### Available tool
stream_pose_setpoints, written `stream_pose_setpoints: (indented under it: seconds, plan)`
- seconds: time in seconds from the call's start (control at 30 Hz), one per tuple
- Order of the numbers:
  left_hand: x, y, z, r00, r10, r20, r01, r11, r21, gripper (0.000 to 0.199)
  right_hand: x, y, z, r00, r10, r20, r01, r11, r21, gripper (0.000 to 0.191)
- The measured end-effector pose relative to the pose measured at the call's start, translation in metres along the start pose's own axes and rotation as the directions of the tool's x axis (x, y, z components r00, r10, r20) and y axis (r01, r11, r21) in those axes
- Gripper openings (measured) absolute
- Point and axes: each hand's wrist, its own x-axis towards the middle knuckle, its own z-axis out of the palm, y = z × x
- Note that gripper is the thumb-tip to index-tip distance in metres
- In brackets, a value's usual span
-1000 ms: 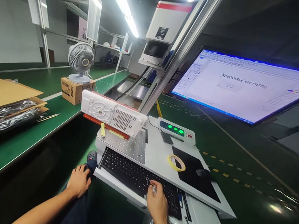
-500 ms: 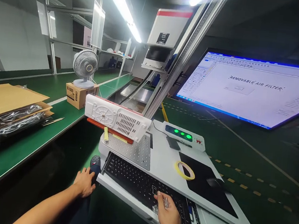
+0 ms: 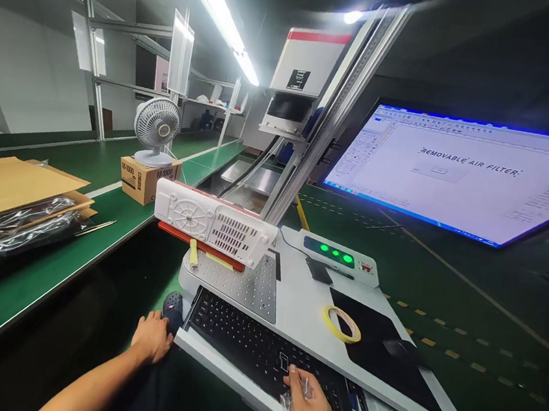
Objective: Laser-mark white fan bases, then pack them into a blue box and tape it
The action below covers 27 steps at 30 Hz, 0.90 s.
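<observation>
My right hand [image 3: 311,405] is closed, thumb against fingers, over the right part of a black keyboard [image 3: 236,332], with crumpled clear plastic [image 3: 289,404] in its grip. Down at the left, my left hand [image 3: 153,336] hangs beside the corner of the pulled-out keyboard tray [image 3: 222,370], near a dark shoe [image 3: 172,309]; its fingers are bent, and what lies under them is hidden. Behind the keyboard, a white vented panel [image 3: 214,222] stands on edge on an orange strip [image 3: 201,247] above the perforated metal plate [image 3: 245,294].
A marking machine head [image 3: 298,71] hangs on a slanted column. A yellow tape roll [image 3: 340,323] and a mouse [image 3: 401,353] lie at the right, below a monitor [image 3: 458,179]. At the left are a fan [image 3: 158,124] on a box [image 3: 142,178] and brown sheets [image 3: 12,184].
The view has shifted slightly, so the bench sits a little lower in the picture. Both hands keep nearly the same places; the panel has not moved on its strip.
</observation>
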Motion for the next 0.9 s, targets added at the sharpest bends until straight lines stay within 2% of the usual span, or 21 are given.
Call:
stream_pose_setpoints:
  seconds: [0.23,0.63,0.9]
  plan:
    - [0.002,0.000,0.001,1.000,0.008,-0.001,-0.008,1.000,-0.026,0.048,-0.001,-0.003,0.000,1.000,-0.023,-0.007,0.023,1.000,0.010,0.072]
    - [0.003,-0.004,0.005,1.000,0.012,-0.015,-0.012,1.000,-0.002,0.039,-0.003,-0.011,-0.001,1.000,0.018,0.014,-0.017,1.000,-0.022,0.071]
    - [0.002,-0.005,0.006,1.000,0.013,-0.017,-0.013,1.000,0.010,0.040,-0.002,-0.009,-0.002,0.999,0.038,0.030,-0.037,0.999,-0.026,0.070]
